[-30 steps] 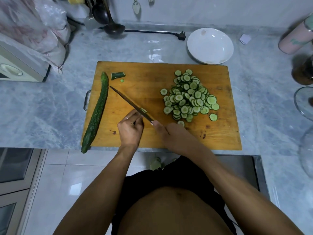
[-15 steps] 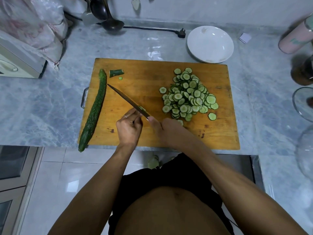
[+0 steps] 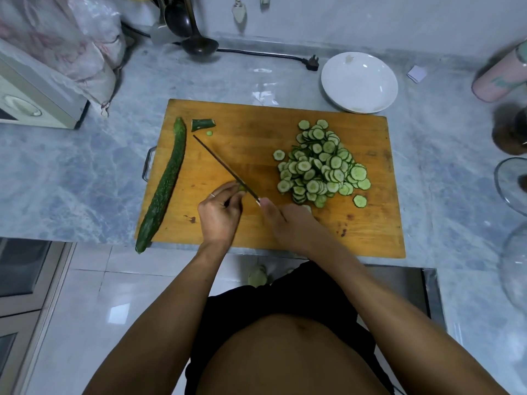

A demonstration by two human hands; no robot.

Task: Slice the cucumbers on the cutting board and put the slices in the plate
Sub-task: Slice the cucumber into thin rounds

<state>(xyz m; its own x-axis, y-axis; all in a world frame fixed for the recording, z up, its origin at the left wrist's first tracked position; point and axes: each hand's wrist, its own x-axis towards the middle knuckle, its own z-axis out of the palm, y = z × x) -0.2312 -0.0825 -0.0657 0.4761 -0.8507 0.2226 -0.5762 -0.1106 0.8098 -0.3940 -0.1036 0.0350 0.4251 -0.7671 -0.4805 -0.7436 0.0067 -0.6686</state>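
A wooden cutting board (image 3: 256, 132) lies on a grey marble counter (image 3: 71, 172). The right hand (image 3: 291, 223) is wrapped around the handle of a knife (image 3: 225, 166). The long thin blade points up and to the left across the board. The left hand (image 3: 219, 209) sits just beside the blade. Its fingertips pinch a tiny green end of cucumber (image 3: 242, 188) right against the knife.

A big pile of round cucumber slices (image 3: 322, 163) sits on the right half of the board. One slice lies a little apart at the bottom right of the pile. A whole cucumber (image 3: 165, 183) lies along the left edge of the board, and its lower tip hangs over the counter's edge. A short cucumber stub (image 3: 203, 124) and one very small slice (image 3: 209, 133) lie near its top end.

A white plate (image 3: 359, 82) stands on the counter just behind the board's far right corner. It holds no slices. A dark ladle (image 3: 196, 44) and a black plug (image 3: 312, 64) lie by the wall.
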